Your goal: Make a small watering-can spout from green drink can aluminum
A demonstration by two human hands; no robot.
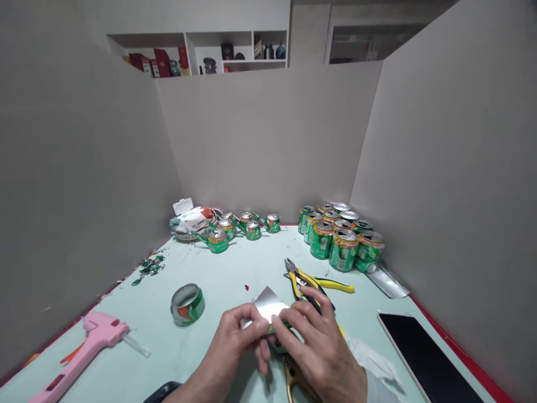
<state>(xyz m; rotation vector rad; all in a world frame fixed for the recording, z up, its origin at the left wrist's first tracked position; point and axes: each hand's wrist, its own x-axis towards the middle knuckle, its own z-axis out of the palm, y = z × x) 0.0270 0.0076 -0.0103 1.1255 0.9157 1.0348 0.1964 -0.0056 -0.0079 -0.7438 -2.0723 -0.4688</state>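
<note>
Between my two hands is a small piece of can sheet metal (268, 303), its bare silver side facing up and a green printed edge showing below. My left hand (240, 337) pinches its left side between thumb and fingers. On the right side, my right hand (309, 336) grips the near edge with thumb and fingertips. Just beyond the right hand lie pliers (298, 274) with yellow and black handles. Under the right hand, partly covered, is a tool with bronze-coloured handles (293, 380). A cut green can ring (187, 305) stands to the left of my left hand.
Whole green cans (344, 249) stand grouped at the back right. Several cut-down cans (218, 240) sit at the back left near a wipes pack (195, 219). A pink glue gun (92, 350), metal scraps (150, 266), a tablet (428, 355) and a tissue (373, 364) lie around. Grey partitions (268, 145) enclose the table.
</note>
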